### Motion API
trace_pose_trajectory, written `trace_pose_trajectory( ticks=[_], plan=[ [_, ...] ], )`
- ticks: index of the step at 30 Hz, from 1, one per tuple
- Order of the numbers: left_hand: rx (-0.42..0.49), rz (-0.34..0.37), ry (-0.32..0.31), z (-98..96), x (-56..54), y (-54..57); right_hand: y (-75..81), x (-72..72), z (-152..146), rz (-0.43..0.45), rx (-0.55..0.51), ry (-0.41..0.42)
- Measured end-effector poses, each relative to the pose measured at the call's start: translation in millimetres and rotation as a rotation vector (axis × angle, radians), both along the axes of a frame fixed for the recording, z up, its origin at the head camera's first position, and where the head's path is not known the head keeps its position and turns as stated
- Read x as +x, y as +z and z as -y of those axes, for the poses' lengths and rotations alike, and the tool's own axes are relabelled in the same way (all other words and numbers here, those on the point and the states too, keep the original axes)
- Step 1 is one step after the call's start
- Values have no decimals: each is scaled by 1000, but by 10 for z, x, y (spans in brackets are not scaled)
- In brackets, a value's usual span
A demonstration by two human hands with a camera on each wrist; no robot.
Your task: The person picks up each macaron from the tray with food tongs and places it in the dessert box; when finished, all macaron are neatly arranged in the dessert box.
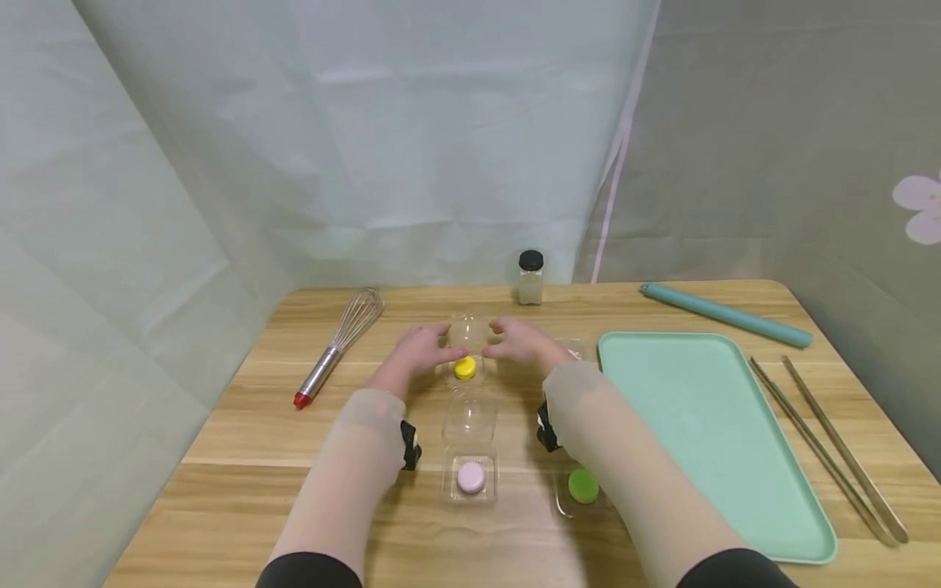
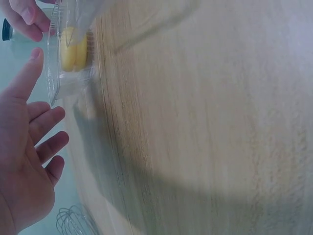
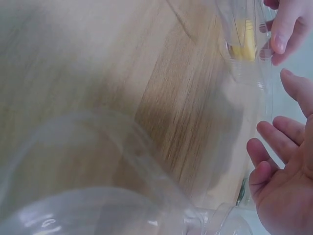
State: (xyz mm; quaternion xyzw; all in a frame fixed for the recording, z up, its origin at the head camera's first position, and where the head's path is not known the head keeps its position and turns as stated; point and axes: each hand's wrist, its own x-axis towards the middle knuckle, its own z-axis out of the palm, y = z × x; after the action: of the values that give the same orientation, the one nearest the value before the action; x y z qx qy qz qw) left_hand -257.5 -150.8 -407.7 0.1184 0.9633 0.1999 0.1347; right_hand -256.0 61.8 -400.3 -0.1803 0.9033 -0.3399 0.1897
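Note:
A yellow macaron sits in a clear plastic box whose domed lid is raised behind it. On the box's left side is my left hand, fingers loosely bent and thumb stretched toward the box. Opposite, on the right side, my right hand is held the same way. Neither hand grips anything; whether fingertips touch the box is hard to tell. Nearer to me, a lilac macaron lies in another opened clear box. A green macaron in a third box is partly hidden by my right forearm.
A mint tray lies at right, with metal tongs beside it and a teal rolling pin behind. At left is a whisk. A black-capped jar stands at the back. Another clear box is behind my right wrist.

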Motion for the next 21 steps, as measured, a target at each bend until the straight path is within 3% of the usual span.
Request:
trace_pose_trajectory(
  ticks=[12,21],
  plan=[
    [19,-1,9,18,32,1,-27,18,52,-31,11,41],
    [76,-118,43,5,11,70,-10,15,23,-4,-86,-20]
  ],
)
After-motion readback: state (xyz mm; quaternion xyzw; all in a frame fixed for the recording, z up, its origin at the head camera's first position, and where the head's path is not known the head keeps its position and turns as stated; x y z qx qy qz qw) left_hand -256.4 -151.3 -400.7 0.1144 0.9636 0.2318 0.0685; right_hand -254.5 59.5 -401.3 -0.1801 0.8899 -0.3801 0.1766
